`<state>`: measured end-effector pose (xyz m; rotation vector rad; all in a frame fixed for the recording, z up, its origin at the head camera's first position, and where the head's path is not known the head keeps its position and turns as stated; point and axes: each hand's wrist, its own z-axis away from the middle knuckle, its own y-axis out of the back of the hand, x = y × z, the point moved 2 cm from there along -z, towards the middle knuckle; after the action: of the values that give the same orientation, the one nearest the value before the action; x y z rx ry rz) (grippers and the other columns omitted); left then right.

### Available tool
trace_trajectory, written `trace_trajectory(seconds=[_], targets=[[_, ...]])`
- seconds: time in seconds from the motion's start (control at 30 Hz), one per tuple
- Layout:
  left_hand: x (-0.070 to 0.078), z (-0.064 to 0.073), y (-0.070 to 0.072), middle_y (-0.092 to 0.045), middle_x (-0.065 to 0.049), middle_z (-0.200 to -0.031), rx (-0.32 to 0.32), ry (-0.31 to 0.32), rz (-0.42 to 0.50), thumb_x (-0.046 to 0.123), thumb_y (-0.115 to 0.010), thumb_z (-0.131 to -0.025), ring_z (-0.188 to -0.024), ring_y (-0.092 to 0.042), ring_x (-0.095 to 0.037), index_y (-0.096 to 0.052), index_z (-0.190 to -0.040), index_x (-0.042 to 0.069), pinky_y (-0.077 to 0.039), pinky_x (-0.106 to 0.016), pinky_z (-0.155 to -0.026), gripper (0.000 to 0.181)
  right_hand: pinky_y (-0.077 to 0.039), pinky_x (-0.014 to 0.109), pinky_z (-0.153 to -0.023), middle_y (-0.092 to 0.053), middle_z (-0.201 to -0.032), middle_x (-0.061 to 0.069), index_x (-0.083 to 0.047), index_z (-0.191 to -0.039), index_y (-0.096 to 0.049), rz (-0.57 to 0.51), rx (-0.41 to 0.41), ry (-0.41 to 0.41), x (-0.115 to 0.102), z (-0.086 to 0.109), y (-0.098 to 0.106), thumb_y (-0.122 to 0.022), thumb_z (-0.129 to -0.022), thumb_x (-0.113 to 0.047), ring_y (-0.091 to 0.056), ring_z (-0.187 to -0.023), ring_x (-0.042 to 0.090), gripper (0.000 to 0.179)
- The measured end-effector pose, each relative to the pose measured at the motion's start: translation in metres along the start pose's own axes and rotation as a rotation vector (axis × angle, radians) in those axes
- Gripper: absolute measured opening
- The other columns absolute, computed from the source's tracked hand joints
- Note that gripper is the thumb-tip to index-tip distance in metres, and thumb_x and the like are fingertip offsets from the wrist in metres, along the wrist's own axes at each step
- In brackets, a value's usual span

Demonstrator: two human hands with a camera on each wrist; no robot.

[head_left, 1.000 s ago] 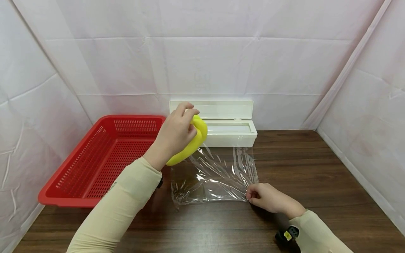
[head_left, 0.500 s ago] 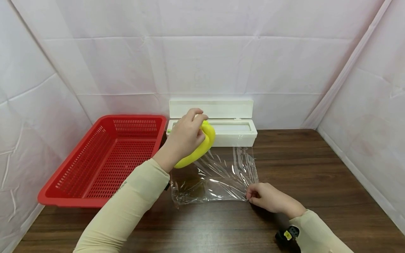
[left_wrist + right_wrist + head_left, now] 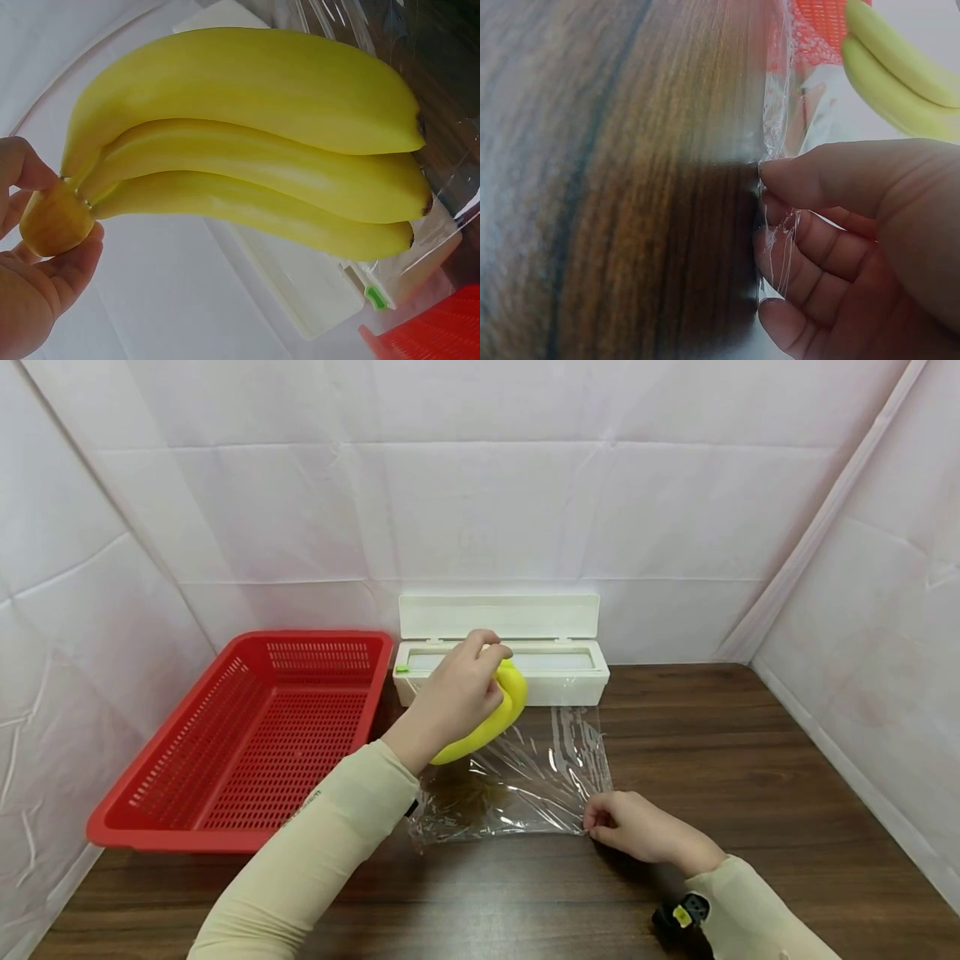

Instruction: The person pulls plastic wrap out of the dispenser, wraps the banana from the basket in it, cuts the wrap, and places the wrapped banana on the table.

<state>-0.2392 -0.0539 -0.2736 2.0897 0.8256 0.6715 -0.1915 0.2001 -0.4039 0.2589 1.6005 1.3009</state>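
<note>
A bunch of three yellow bananas (image 3: 255,135) hangs from my left hand (image 3: 459,687), whose thumb and fingers pinch its brown stem end (image 3: 57,217). In the head view the bunch overlaps a sheet of clear plastic wrap (image 3: 517,793) drawn out over the table. My right hand (image 3: 637,828) pinches the near right corner of that wrap, low at the wooden surface. In the right wrist view, creased film (image 3: 780,247) shows between the thumb and the curled fingers. At its far end the sheet runs up to a white wrap dispenser box (image 3: 566,693) with its lid raised.
To the left stands a red plastic basket (image 3: 180,839) with slotted walls. A small green slider (image 3: 402,668) sits on the dispenser's left end. White cloth walls (image 3: 480,510) enclose the back and sides of the dark wooden table (image 3: 697,743).
My left hand has carried the banana bunch to the right and slightly nearer, over the wrap, uncovering the dispenser's left end. My right hand stays at the wrap's corner.
</note>
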Motion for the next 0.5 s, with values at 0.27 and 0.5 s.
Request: trace_trajectory(seconds=[0.27,0.5], targets=[[0.007,0.000,-0.012,-0.052,-0.013,-0.123,-0.071,-0.004,-0.019,0.000,-0.058,-0.081,-0.097,-0.057,-0.026,-0.059,-0.118,0.003,-0.049,-0.033,-0.085,0.038,-0.040,0.019,-0.058,-0.054,-0.070,-0.010,-0.014,-0.080,-0.059,-0.005,-0.006,0.000,0.000,0.000,0.000,-0.060,-0.084,-0.003,-0.044,-0.062,-0.002,0.012],[0.013,-0.002,-0.022,-0.053,-0.013,-0.123,-0.109,-0.027,-0.041,-0.001,-0.056,-0.080,-0.095,-0.059,-0.026,-0.058,-0.119,0.004,-0.050,-0.034,-0.082,0.039,-0.040,0.019,-0.058,-0.054,-0.071,-0.009,-0.014,-0.080,-0.060,-0.001,-0.001,0.006,-0.001,0.001,0.001,-0.060,-0.083,-0.002,-0.045,-0.063,-0.002,0.012]])
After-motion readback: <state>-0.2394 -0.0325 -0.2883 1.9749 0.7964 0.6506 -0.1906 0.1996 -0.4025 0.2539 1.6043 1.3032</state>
